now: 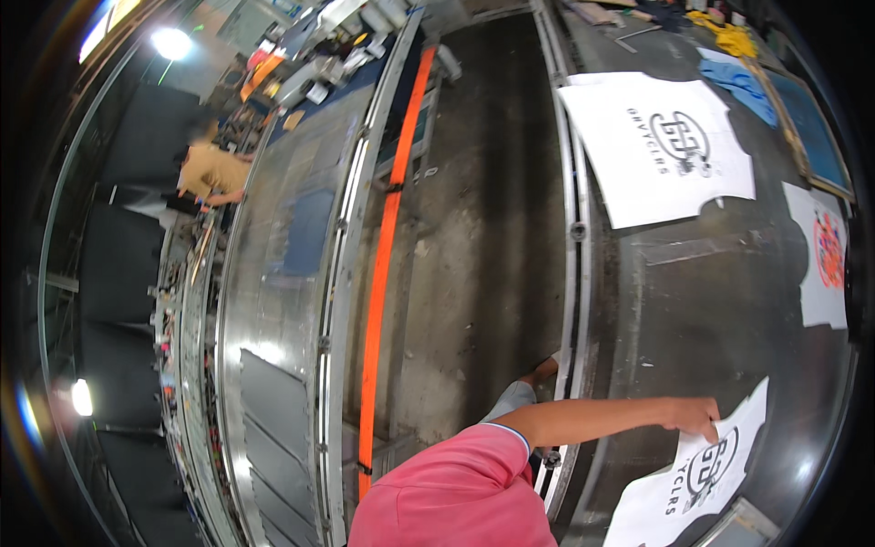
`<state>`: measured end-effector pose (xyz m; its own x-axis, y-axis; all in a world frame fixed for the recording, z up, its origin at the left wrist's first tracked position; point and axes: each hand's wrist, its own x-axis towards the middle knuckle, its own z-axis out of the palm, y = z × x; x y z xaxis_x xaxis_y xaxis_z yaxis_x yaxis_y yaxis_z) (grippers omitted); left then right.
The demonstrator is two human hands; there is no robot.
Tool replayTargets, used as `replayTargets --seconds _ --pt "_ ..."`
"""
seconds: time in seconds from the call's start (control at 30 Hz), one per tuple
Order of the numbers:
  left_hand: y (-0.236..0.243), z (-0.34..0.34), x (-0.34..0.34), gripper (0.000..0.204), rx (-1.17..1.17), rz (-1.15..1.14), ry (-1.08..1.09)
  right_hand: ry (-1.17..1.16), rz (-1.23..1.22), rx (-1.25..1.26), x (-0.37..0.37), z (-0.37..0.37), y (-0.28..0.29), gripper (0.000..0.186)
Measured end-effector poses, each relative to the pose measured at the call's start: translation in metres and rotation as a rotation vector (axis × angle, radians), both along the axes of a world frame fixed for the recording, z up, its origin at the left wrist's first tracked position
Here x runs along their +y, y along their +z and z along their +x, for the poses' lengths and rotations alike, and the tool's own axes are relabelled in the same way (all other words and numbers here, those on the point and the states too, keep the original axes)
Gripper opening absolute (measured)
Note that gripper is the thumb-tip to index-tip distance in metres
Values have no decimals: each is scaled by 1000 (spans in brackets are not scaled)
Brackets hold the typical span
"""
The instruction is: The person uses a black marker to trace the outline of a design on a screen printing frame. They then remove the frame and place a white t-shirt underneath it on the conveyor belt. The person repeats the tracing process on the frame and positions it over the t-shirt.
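My left arm stretches out to the right over the dark table [674, 337] from a pink sleeve. At its end my left hand [694, 417] is closed at the upper edge of a white cut fabric panel [652, 501] with a black printed design. The thumb is mostly hidden, while a finger bends down over the cloth. Part of that panel runs past the lower border of the picture. Farther up the same table lies a second white panel [606, 128] with a matching black print, spread flat. My right hand is out of the picture.
At the right rim lies a white panel with an orange print [825, 264]. Behind it are a framed screen [807, 128], a blue cloth [743, 87] and a yellow cloth [729, 36]. An aisle [483, 210] separates the tables, beside an orange rail [387, 237]. A co-worker [214, 171] stands far left.
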<state>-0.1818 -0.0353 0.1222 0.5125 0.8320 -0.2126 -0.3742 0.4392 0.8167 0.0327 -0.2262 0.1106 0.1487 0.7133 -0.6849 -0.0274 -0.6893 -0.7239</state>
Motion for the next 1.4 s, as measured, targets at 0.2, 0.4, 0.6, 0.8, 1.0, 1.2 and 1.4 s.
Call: replayTargets --seconds 0.2,0.4,0.6,0.8,1.0,1.2,1.4 --pt "-40 -10 -19 28 112 188 20 159 -67 22 49 -82 -33 42" --pt "-77 -30 -28 22 27 114 135 258 -135 15 87 -152 -64 41" --pt "-110 40 -25 31 131 540 -12 331 -182 16 118 -206 -84 41" --pt "-102 77 -33 42 113 570 84 379 -215 23 138 -236 -92 40" --pt "-98 71 -29 43 122 557 106 371 -212 41 149 -250 -92 40" --pt "-98 74 -31 42 166 552 -47 347 -188 57 151 -235 -87 39" --pt "-76 65 -36 43 74 571 141 291 -183 61 143 -206 -70 39"
